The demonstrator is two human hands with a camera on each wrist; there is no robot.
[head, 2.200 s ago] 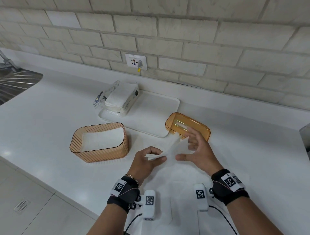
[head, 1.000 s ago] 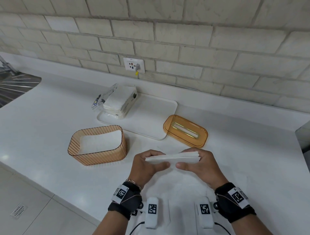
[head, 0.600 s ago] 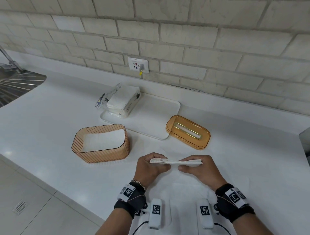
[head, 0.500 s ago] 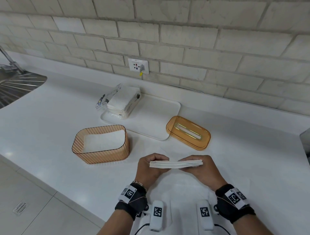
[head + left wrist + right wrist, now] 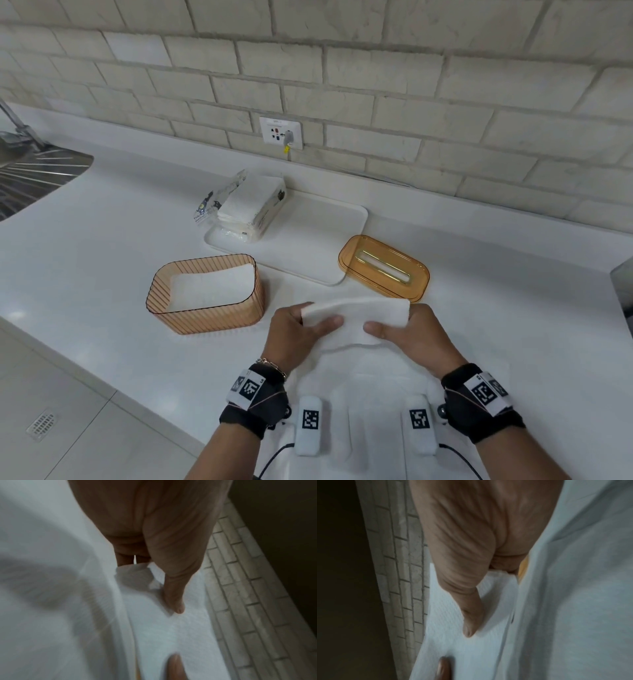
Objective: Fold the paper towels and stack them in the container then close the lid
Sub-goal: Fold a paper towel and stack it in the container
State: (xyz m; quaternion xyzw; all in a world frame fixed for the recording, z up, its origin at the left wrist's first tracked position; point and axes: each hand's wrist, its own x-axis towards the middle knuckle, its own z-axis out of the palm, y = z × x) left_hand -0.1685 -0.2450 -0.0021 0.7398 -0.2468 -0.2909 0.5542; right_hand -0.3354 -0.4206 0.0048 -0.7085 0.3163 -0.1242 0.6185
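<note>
Folded white paper towel (image 5: 356,317) hovering above the white desk (image 5: 102,246), near the ribbed amber plastic container (image 5: 205,294), left hand (image 5: 294,334) and right hand (image 5: 411,337) each pinching one end in a thumb-over grip.

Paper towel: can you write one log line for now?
folded paper towel | left hand, right hand pinching ends | container partly filled | lid off

A home kitchen: a white countertop (image 5: 102,240) runs beneath a wall of pale brick-pattern tiles (image 5: 376,68), with a wall socket (image 5: 281,133) at 12 o'clock. At 10 o'clock, the ridged steel drainer of a sink (image 5: 37,178) is set into the counter; grey floor tiles (image 5: 61,428) show at 8 o'clock.
</note>
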